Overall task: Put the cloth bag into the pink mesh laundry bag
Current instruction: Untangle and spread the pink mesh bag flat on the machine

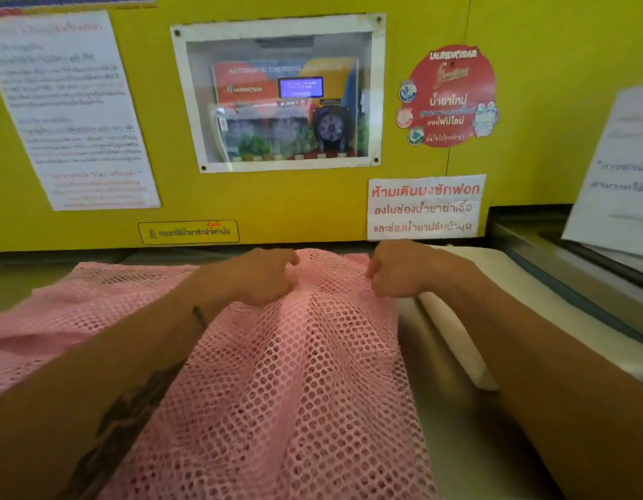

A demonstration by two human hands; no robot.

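Observation:
The pink mesh laundry bag (298, 373) lies spread on the grey countertop, running from the near edge toward the yellow wall. My left hand (266, 276) is closed on the bag's far edge, bunching the mesh into a raised fold. A little to the right, my right hand (395, 270) is closed on the same far edge. A white cloth bag (453, 319) lies flat on the counter just right of the mesh bag, partly under my right forearm.
A yellow wall panel (313, 200) with paper notices and a windowed dispenser box (280, 95) stands right behind the counter. A second piece of pink mesh (78, 301) lies to the left. A metal machine edge (579, 268) with a leaning paper sheet sits at the right.

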